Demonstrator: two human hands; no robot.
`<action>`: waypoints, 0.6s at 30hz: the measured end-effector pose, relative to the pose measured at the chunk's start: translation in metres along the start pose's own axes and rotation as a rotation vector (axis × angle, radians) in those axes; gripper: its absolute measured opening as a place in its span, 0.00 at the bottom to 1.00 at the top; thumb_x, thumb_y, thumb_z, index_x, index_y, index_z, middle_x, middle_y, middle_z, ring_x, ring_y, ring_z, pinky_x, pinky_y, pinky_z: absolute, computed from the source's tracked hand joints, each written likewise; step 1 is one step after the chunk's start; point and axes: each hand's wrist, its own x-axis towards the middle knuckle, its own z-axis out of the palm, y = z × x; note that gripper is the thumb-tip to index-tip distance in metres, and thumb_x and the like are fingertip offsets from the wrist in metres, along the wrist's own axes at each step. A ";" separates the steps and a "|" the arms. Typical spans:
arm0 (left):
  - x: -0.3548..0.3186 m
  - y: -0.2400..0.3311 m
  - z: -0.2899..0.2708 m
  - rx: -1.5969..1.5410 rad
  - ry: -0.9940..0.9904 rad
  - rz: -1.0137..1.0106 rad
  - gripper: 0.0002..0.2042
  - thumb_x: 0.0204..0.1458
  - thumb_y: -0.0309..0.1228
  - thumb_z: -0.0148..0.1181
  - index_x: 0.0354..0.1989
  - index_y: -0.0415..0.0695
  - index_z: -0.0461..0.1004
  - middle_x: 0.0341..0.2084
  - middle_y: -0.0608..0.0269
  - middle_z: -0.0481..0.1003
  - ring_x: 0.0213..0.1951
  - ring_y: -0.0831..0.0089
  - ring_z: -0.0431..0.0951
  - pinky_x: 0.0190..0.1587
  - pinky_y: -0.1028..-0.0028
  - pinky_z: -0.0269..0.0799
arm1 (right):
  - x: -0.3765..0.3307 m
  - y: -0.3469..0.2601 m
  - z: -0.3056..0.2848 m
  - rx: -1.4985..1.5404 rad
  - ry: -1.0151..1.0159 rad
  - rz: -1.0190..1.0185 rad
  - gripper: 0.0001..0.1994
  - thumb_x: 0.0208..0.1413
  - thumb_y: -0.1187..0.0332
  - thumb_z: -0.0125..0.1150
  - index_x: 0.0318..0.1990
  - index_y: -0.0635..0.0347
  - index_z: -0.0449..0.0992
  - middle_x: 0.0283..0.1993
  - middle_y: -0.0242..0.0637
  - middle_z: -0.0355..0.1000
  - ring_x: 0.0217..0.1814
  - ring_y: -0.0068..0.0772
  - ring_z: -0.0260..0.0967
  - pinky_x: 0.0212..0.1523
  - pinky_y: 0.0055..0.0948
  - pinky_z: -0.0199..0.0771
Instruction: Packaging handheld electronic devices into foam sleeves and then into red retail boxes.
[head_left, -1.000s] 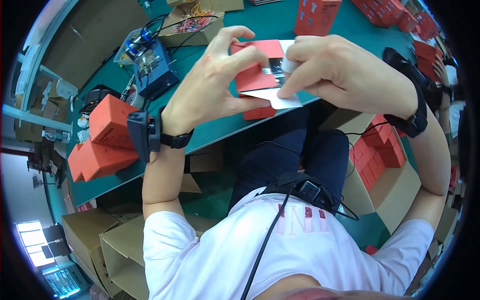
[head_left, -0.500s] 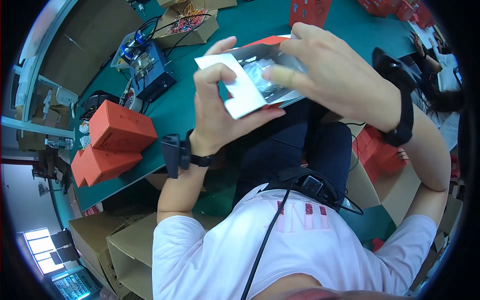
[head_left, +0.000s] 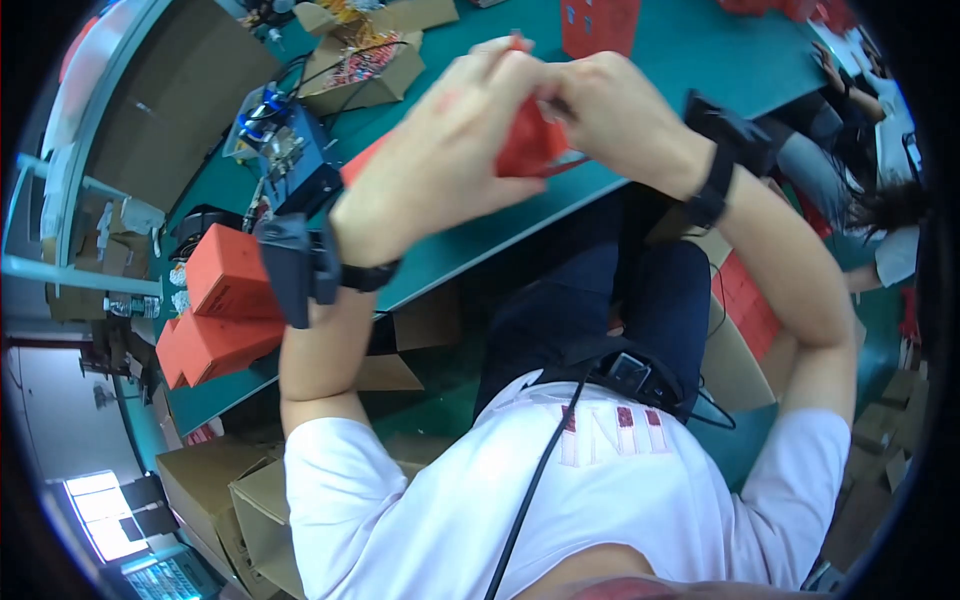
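Over the table's front edge, both hands meet at a red cardboard box (head_left: 528,140). My left hand (head_left: 445,150) is wrapped round it from the left, its back toward me, and covers much of the box. With bent fingers closed together, my right hand (head_left: 625,120) grips the box's right end. The box's opening and contents cannot be seen from here. A red strip (head_left: 368,160) shows past the left wrist; whether it belongs to the same box, I cannot tell.
Several red boxes (head_left: 235,275) are stacked at the table's left. Behind them stand a blue device (head_left: 300,160) with cables and a carton of small parts (head_left: 385,75). An upright red box (head_left: 600,25) stands at the back. Below right, a carton (head_left: 735,360) holds red boxes. Another person's hand (head_left: 828,68) is far right.
The white flap and clear plastic bag, visible before, are out of sight. My left hand has turned over the box, and my right hand has come from above the bag to its end.
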 end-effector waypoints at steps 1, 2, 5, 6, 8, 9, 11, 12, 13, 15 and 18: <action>-0.005 -0.008 -0.002 0.005 -0.065 -0.011 0.33 0.35 0.27 0.78 0.52 0.44 0.66 0.55 0.48 0.67 0.65 0.47 0.64 0.63 0.60 0.66 | -0.006 0.007 0.015 0.027 0.026 0.011 0.07 0.57 0.71 0.59 0.30 0.66 0.76 0.27 0.52 0.72 0.30 0.55 0.73 0.31 0.41 0.71; -0.012 -0.017 -0.002 0.000 -0.134 -0.057 0.33 0.35 0.29 0.78 0.50 0.43 0.65 0.55 0.48 0.66 0.59 0.45 0.67 0.60 0.59 0.69 | -0.012 0.015 0.025 0.036 0.021 0.031 0.07 0.57 0.71 0.59 0.30 0.66 0.76 0.27 0.52 0.72 0.30 0.55 0.73 0.31 0.41 0.71; -0.035 -0.034 0.014 -0.094 -0.198 -0.204 0.32 0.36 0.30 0.78 0.50 0.44 0.65 0.54 0.48 0.66 0.58 0.46 0.68 0.58 0.60 0.70 | -0.034 0.049 0.043 0.115 -0.020 0.110 0.12 0.62 0.66 0.57 0.34 0.66 0.80 0.25 0.50 0.72 0.26 0.47 0.71 0.28 0.37 0.69; -0.039 -0.035 0.019 -0.094 -0.207 -0.237 0.32 0.37 0.30 0.78 0.50 0.44 0.65 0.55 0.49 0.65 0.56 0.47 0.70 0.57 0.62 0.71 | -0.042 0.063 0.042 0.130 -0.045 0.147 0.12 0.62 0.65 0.57 0.34 0.66 0.80 0.25 0.49 0.72 0.25 0.45 0.71 0.28 0.36 0.69; -0.044 -0.043 0.032 -0.110 -0.191 -0.240 0.32 0.37 0.31 0.78 0.50 0.44 0.65 0.54 0.49 0.65 0.55 0.48 0.70 0.56 0.62 0.71 | -0.052 0.084 0.038 0.130 -0.079 0.215 0.13 0.63 0.64 0.57 0.35 0.67 0.80 0.24 0.47 0.71 0.24 0.40 0.70 0.28 0.34 0.67; -0.048 -0.047 0.038 -0.114 -0.166 -0.242 0.32 0.37 0.31 0.78 0.50 0.44 0.65 0.54 0.49 0.66 0.54 0.49 0.71 0.56 0.61 0.71 | -0.057 0.095 0.039 0.130 -0.088 0.225 0.13 0.63 0.64 0.57 0.35 0.67 0.80 0.24 0.47 0.71 0.24 0.40 0.70 0.28 0.34 0.67; -0.049 -0.055 0.046 -0.151 -0.163 -0.275 0.32 0.37 0.32 0.79 0.50 0.43 0.65 0.51 0.50 0.67 0.52 0.51 0.72 0.54 0.62 0.71 | -0.061 0.110 0.035 0.099 -0.166 0.325 0.13 0.63 0.64 0.57 0.36 0.67 0.80 0.24 0.45 0.71 0.24 0.38 0.69 0.28 0.33 0.66; -0.048 -0.057 0.050 -0.145 -0.145 -0.281 0.32 0.37 0.33 0.79 0.49 0.42 0.65 0.50 0.50 0.68 0.52 0.52 0.72 0.53 0.63 0.71 | -0.066 0.115 0.031 0.128 -0.183 0.438 0.13 0.63 0.62 0.59 0.37 0.66 0.81 0.23 0.44 0.71 0.24 0.37 0.68 0.27 0.33 0.66; -0.046 -0.058 0.054 -0.141 -0.128 -0.283 0.31 0.37 0.33 0.79 0.48 0.42 0.65 0.48 0.51 0.69 0.51 0.53 0.72 0.52 0.64 0.71 | -0.068 0.112 0.025 0.118 -0.185 0.447 0.13 0.63 0.62 0.59 0.37 0.66 0.81 0.23 0.44 0.71 0.24 0.37 0.68 0.27 0.33 0.66; -0.039 -0.056 0.063 -0.120 -0.081 -0.296 0.30 0.38 0.33 0.78 0.46 0.41 0.64 0.45 0.51 0.69 0.48 0.54 0.72 0.50 0.64 0.71 | -0.066 0.098 0.020 0.000 0.152 0.365 0.14 0.61 0.61 0.62 0.37 0.66 0.81 0.24 0.43 0.73 0.23 0.37 0.67 0.28 0.31 0.67; -0.030 -0.050 0.066 -0.101 -0.023 -0.288 0.28 0.39 0.32 0.76 0.44 0.40 0.64 0.40 0.52 0.68 0.44 0.54 0.71 0.47 0.64 0.70 | -0.054 0.077 0.002 -0.080 -0.141 0.475 0.16 0.53 0.58 0.67 0.35 0.66 0.82 0.30 0.46 0.78 0.29 0.44 0.75 0.34 0.33 0.75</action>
